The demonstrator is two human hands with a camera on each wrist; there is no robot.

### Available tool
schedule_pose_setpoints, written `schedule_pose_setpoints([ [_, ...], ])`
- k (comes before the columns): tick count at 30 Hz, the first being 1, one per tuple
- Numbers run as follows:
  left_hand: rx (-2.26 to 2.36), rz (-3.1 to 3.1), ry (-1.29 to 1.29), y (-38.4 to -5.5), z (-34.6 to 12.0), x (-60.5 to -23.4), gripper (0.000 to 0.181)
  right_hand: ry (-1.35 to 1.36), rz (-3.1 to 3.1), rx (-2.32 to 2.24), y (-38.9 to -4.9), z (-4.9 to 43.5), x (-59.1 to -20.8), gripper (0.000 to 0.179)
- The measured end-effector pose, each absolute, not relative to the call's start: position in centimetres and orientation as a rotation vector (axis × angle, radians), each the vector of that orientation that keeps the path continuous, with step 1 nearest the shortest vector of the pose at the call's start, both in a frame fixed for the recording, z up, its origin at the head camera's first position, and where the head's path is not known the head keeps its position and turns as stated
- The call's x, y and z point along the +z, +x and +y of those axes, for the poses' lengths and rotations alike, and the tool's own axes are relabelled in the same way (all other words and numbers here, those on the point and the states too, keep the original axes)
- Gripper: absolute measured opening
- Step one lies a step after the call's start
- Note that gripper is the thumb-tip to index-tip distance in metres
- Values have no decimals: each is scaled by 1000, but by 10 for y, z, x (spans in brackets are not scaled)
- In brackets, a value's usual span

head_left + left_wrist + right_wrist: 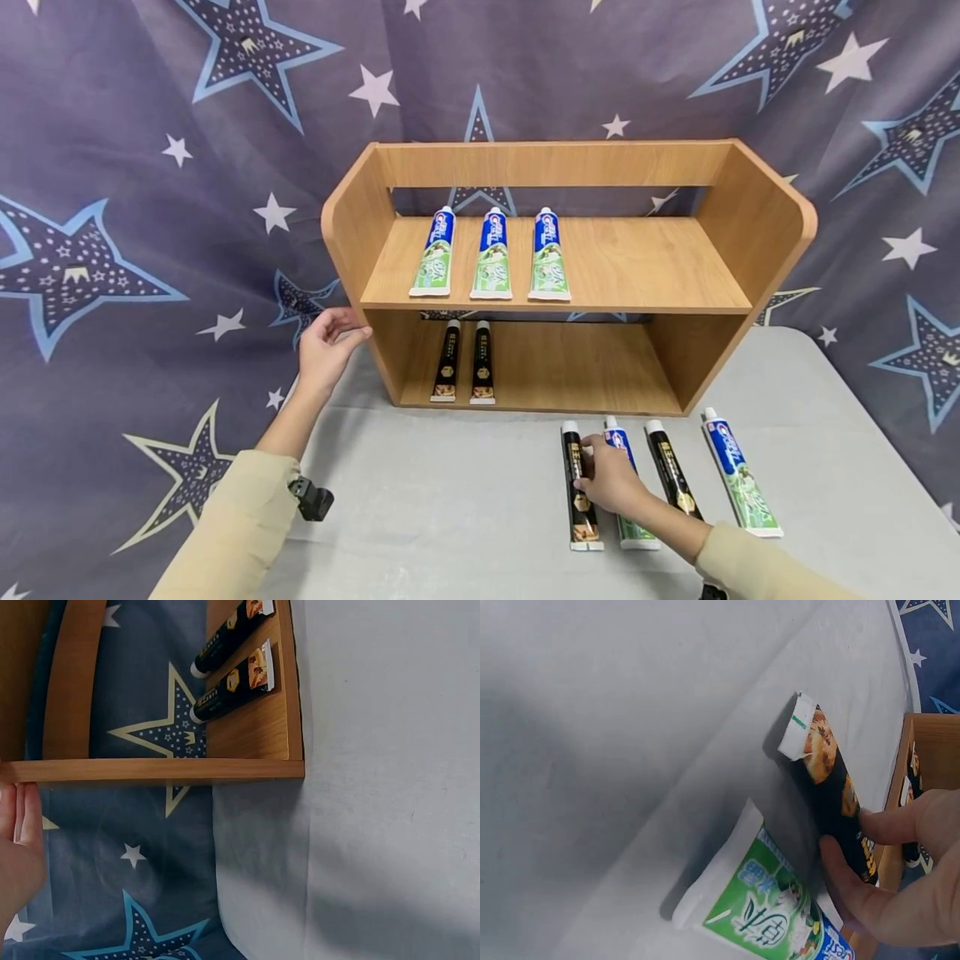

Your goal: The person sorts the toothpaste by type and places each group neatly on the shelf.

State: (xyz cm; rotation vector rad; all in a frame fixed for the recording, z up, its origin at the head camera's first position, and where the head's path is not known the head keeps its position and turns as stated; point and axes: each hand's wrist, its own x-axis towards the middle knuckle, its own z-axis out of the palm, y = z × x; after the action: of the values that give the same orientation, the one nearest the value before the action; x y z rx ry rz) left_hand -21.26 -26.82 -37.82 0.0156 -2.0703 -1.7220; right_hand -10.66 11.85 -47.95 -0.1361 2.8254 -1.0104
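Observation:
My right hand [613,480] pinches a black toothpaste tube [581,518] between thumb and fingers, over the grey table. Right beside that tube lies a green-and-blue toothpaste tube [761,900], partly covered by my hand in the head view. At the left end of the wooden shelf [555,310], my left hand [327,352] touches the outer side panel with loosely bent fingers. In the left wrist view, the fingertips [30,806] meet the panel's edge. Two black tubes [446,367] lie on the lower board, and three green-and-blue tubes [491,258] on the upper one.
Further right on the table [420,500] lie another black tube [671,468] and another green-and-blue tube [742,479], caps toward the shelf. A star-patterned curtain [225,208] hangs behind the shelf and down the left side.

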Motion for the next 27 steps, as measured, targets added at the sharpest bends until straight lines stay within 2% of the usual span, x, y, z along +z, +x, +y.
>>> schedule_pose_setpoints([
  [3,-1752,-2069,26,-213,-267,-377,22,-93,2812,-1000,-107,118,-481,52],
  [11,-1795,-2070,75,-212,-265,-376,24,52,2795,-1030,-104,113,-487,30],
  [27,-1800,-2063,124,-211,-265,-376,23,219,2708,-1191,-95,99,-489,35],
])
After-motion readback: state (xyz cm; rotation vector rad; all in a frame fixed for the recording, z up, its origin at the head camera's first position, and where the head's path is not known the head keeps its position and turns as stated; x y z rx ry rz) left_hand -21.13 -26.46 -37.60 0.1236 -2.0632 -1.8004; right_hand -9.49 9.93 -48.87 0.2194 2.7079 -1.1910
